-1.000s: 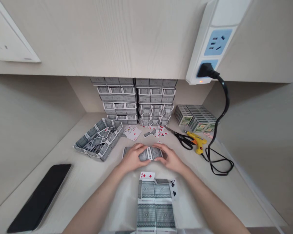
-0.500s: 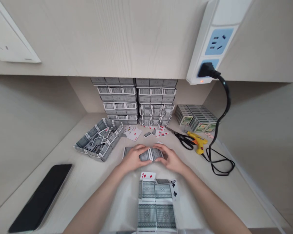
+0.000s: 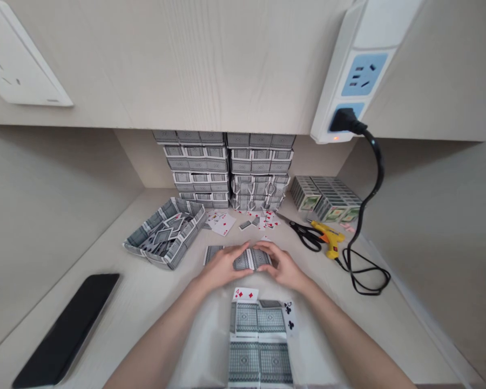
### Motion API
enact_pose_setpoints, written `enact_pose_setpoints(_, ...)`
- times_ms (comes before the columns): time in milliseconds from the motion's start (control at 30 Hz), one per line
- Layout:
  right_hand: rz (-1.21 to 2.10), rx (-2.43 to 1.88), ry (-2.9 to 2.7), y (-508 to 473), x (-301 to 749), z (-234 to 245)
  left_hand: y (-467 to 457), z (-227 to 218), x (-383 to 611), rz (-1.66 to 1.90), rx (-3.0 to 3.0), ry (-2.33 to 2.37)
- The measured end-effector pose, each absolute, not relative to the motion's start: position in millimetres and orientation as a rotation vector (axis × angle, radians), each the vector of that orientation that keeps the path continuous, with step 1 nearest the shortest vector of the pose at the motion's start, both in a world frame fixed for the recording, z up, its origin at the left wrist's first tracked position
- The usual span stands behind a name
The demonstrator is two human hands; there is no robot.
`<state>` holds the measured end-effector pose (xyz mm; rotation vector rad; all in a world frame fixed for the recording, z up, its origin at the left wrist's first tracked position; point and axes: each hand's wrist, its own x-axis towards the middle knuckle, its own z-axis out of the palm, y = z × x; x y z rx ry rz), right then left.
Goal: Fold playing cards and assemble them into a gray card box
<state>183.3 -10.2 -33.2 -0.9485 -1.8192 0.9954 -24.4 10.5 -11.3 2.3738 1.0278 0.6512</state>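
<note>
My left hand (image 3: 221,267) and my right hand (image 3: 281,266) meet on a small piece made of grey-backed playing cards (image 3: 249,259) in the middle of the desk, fingers pressed around it from both sides. Part of the piece sticks out left of my left hand. Just in front of my wrists lies a flat sheet of joined cards (image 3: 259,340), with a red diamond card and a black club card showing at its top edge.
An open tray built of cards (image 3: 164,232) stands at the left, with stacks of finished card boxes (image 3: 227,170) at the back. Loose cards (image 3: 243,220), scissors (image 3: 303,231), a yellow glue gun (image 3: 327,236) with black cable, card decks (image 3: 326,197) and a phone (image 3: 67,327) lie around.
My fingers have shifted slightly on the card piece, drawing a little closer together. Nothing else on the desk has moved.
</note>
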Motion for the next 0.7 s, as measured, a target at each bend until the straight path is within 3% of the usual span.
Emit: enact_pose_setpoints(700, 0.879, -0.990, -1.974, -12.8, 180.8, -29.4, 8.3, -8.8, -21.2, 0.500, 2.374, 1.099)
